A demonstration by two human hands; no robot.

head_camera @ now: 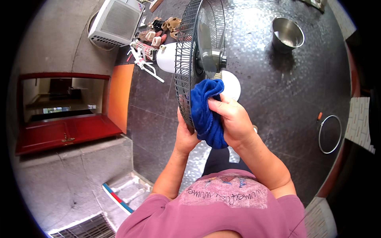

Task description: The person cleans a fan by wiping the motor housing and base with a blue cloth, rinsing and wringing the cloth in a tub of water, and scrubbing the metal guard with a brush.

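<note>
An electric fan stands before me without a front guard over its grey blades point(205, 41). Its dark wire rear guard point(184, 53) is seen nearly edge-on, with the white motor housing point(167, 58) behind it. My left hand point(185, 132) grips the lower rim of that guard from the back. A bunched blue cloth point(208, 119) is in my right hand point(236, 120), pressed against the inner side of the guard's lower part. The hub knob point(222, 61) sits just above the cloth. Partly hidden below is the round white base point(230, 84).
On the dark tile floor stand a metal bucket point(287, 32) and a ring point(330, 134) beside an orange-handled tool point(320, 116). Several shoes point(157, 37) and a folded white-framed item point(146, 64) lie near an air-conditioner outdoor unit point(117, 22). A red door point(71, 134) is at left.
</note>
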